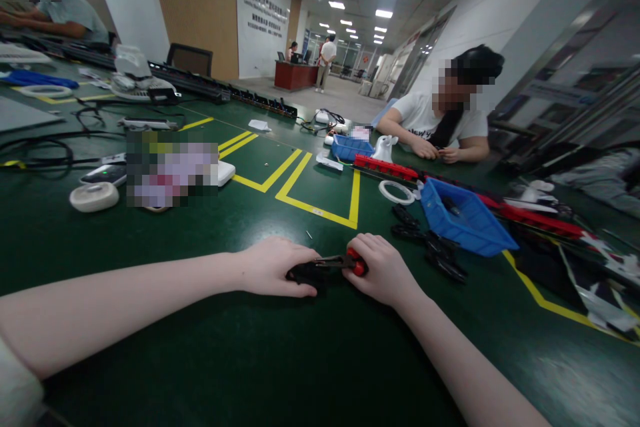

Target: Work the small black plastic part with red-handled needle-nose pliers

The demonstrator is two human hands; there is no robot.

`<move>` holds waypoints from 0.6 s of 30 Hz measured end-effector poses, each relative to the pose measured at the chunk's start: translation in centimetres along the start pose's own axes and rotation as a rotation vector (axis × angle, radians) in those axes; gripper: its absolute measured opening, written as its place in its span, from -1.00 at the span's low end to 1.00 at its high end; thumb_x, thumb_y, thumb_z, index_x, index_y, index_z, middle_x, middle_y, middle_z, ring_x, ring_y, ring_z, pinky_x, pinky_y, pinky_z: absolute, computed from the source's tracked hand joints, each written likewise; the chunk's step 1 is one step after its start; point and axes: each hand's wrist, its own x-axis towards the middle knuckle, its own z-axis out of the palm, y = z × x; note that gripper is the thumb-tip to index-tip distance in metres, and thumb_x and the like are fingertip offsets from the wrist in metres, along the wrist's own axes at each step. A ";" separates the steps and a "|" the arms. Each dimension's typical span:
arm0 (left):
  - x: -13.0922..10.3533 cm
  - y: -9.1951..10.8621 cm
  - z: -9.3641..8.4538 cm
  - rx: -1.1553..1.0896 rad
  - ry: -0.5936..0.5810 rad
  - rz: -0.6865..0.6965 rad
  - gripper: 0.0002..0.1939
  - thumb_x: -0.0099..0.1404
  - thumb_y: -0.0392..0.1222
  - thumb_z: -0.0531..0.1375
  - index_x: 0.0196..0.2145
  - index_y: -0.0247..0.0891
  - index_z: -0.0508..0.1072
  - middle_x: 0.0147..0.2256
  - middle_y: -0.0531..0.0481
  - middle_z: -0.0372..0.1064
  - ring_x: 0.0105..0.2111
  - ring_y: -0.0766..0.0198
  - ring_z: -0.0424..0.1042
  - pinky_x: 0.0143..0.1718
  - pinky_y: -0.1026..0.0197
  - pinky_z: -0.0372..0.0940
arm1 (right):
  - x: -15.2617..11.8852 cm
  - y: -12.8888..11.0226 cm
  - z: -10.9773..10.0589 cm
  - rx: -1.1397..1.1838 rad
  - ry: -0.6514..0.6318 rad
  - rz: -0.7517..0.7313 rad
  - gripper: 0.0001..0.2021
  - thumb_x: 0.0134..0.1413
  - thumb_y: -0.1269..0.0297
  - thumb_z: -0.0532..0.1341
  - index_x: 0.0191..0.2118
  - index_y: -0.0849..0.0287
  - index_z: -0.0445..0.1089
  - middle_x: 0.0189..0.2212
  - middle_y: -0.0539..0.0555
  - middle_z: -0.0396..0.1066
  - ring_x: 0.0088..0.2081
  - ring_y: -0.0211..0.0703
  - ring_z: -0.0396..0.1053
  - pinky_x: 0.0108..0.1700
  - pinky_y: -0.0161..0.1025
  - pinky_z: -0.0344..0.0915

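Note:
Red-handled pliers [357,261] sit in my right hand [383,270], whose fingers are wrapped round the grips. Their metal jaws point left and reach a small black object [303,273] gripped between the thumb and fingers of my left hand [275,265]. My left hand covers much of that black object, so its exact kind is hidden. Both hands are low over the green table [280,360], close together. A thin, small metal pin-like piece [309,235] lies on the table just beyond them.
To the right are bundled black cables [435,253], a blue bin [465,220] and a white ring-shaped roll [396,192]. Yellow tape [320,212] marks the table ahead. A white rounded device [94,197] lies left. Across the table sits another person [440,120].

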 end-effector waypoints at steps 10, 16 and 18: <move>0.0 0.0 0.0 0.002 0.004 -0.006 -0.64 0.32 0.09 0.24 -0.08 -0.21 0.41 -0.31 0.00 0.48 -0.40 0.22 0.46 -0.46 0.28 0.18 | 0.1 0.0 0.1 0.018 0.001 0.011 -0.85 -0.02 0.35 0.24 -0.32 0.10 0.23 -0.34 0.08 0.40 -0.30 -0.07 0.32 -0.23 -0.17 0.19; -0.1 0.0 0.1 0.004 0.018 -0.003 -0.66 0.31 0.08 0.25 -0.11 -0.21 0.41 -0.35 0.02 0.46 -0.43 0.22 0.45 -0.47 0.27 0.16 | 0.1 0.0 0.1 0.037 -0.008 0.023 -0.86 0.00 0.34 0.23 -0.32 0.10 0.23 -0.33 0.08 0.40 -0.29 -0.06 0.31 -0.22 -0.16 0.20; -0.1 0.0 0.1 -0.011 0.016 0.001 -0.66 0.32 0.07 0.25 -0.11 -0.22 0.42 -0.35 0.02 0.45 -0.42 0.23 0.45 -0.46 0.28 0.17 | 0.1 0.0 0.1 0.042 -0.011 0.026 -0.86 0.00 0.34 0.23 -0.32 0.10 0.23 -0.33 0.09 0.40 -0.29 -0.06 0.31 -0.22 -0.15 0.20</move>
